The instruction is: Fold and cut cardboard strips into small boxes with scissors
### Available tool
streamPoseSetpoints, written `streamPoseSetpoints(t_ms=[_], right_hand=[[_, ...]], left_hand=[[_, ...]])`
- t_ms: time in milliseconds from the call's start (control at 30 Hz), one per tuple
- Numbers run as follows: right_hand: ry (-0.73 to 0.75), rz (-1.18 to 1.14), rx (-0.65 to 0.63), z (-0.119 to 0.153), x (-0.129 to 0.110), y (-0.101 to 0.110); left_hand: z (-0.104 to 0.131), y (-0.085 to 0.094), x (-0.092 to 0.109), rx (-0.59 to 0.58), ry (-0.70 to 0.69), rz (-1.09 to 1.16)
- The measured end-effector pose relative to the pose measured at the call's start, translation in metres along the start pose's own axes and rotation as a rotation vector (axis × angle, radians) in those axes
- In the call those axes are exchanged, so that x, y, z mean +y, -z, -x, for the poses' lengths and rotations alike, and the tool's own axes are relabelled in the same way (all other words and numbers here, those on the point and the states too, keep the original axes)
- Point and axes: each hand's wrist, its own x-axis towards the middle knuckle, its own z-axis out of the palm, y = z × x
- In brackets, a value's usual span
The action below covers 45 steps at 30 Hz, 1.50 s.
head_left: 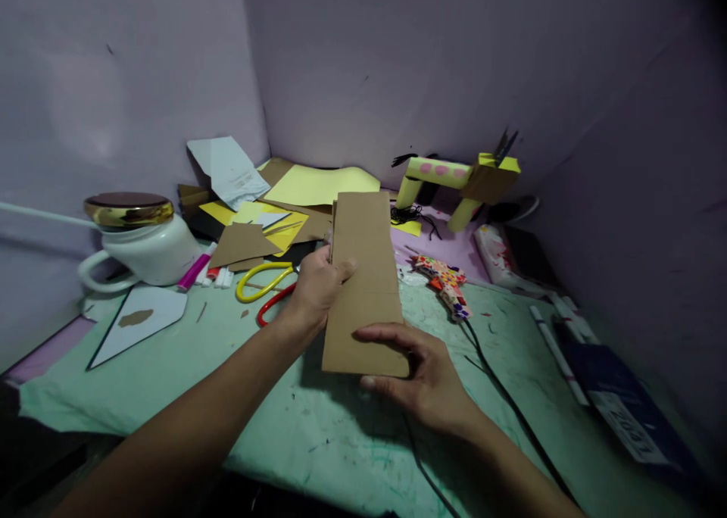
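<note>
A long, folded or layered piece of brown cardboard [366,257] is held up in front of me, over the green-covered table [273,404]. My left hand [319,285] grips its left edge, thumb on the front face. At the near right corner is my right hand [425,374], fingers laid on the face and thumb by the bottom edge. Scissors [266,282] with one yellow and one red handle lie just left of my left hand, blades hidden behind it. Right of the cardboard rests a flower-patterned glue gun [446,279], its black cord running toward me.
On the left stand a white mug [151,253] with a gold-rimmed lid, and markers [196,269]. Cardboard scraps [243,245] and yellow paper [323,185] pile up behind. A yellow tube-and-box figure [440,172] stands back right. A dark blue packet [619,404] lies right.
</note>
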Motion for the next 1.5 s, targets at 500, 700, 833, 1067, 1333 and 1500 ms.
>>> streamPoseSetpoints(t_ms=[500,700,833,1067,1333,1500], right_hand=[[-0.115,-0.473,0.314,-0.017,0.0,0.024],[-0.052,-0.616,0.172,-0.018,-0.005,0.022],[-0.071,-0.645,0.151,-0.016,-0.014,0.022],[-0.154,-0.658,0.231,-0.015,-0.018,0.019],[-0.239,-0.674,0.294,-0.017,-0.011,0.028],[-0.354,-0.704,0.47,-0.024,-0.013,0.044]], left_hand=[[0.016,-0.002,0.003,-0.146,0.003,0.013],[0.036,-0.014,0.0,-0.308,0.033,-0.089],[0.046,-0.022,-0.003,-0.373,-0.003,-0.146],[0.051,-0.024,-0.009,-0.403,-0.053,-0.205],[0.047,-0.023,-0.012,-0.435,0.075,-0.081],[0.042,-0.019,-0.011,-0.494,0.381,0.035]])
